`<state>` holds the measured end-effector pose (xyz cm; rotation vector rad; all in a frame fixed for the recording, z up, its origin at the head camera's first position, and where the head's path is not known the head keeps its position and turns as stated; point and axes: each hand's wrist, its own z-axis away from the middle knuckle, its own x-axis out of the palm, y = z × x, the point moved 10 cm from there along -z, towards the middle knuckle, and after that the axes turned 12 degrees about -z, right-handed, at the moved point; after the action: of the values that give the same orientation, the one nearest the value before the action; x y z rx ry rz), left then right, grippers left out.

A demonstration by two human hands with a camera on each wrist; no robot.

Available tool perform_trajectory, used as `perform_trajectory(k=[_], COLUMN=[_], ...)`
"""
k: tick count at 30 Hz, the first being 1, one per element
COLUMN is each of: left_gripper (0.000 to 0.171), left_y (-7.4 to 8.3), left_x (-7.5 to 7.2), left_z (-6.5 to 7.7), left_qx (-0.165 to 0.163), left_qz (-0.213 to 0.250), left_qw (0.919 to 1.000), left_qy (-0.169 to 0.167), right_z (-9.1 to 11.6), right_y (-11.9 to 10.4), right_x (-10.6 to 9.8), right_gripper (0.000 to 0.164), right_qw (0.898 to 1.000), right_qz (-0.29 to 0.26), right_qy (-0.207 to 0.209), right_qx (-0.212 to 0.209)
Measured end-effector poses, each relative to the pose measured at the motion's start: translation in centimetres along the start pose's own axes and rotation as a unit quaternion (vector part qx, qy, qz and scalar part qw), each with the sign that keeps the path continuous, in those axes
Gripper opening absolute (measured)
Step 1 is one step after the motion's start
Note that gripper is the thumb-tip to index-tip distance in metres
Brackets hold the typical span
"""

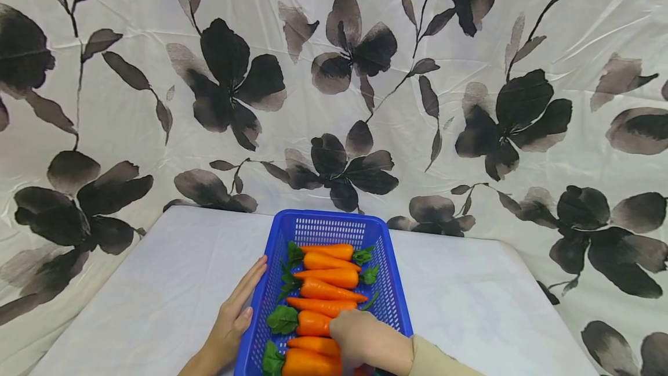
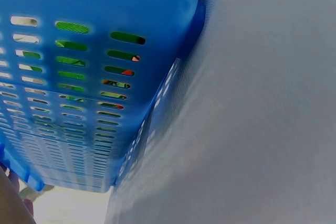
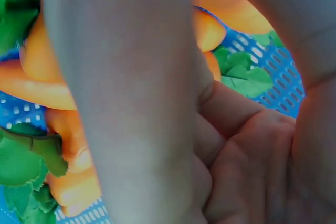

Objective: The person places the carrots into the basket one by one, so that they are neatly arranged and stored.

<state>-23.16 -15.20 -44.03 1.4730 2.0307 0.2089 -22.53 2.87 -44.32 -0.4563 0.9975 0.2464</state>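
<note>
A blue plastic basket (image 1: 395, 283) holds several orange carrots (image 1: 326, 308) with green leaves, lying crosswise in a row. My left hand (image 1: 229, 318) rests along the basket's left side, fingers extended and fingertips at the rim. In the left wrist view, part of that hand (image 2: 13, 203) shows at the lower left, beside the slotted basket wall (image 2: 79, 85). My right hand (image 1: 365, 335) reaches over the nearer carrots with its fingers bent down among them. The right wrist view shows its palm (image 3: 252, 166) and some curled fingers; the fingertips are hidden, so I cannot tell whether they grip a carrot.
Under the basket is a table with a white cover (image 1: 469, 295), reaching out to both sides. A white cloth with dark flower prints (image 1: 355, 51) hangs behind the table's far edge.
</note>
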Motion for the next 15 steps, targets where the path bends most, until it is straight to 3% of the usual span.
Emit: perform_trajectory(k=[15], left_gripper=[0.052], left_y=[0.18], left_x=[0.01], left_z=[-0.05], left_qx=[0.007], left_qz=[0.002], left_qw=[1.0], left_qy=[0.001], right_z=[-0.9], right_y=[0.26], right_x=[0.0], right_gripper=[0.039], right_qw=[0.997], right_qz=[0.062], right_qy=[0.035], right_qx=[-0.021])
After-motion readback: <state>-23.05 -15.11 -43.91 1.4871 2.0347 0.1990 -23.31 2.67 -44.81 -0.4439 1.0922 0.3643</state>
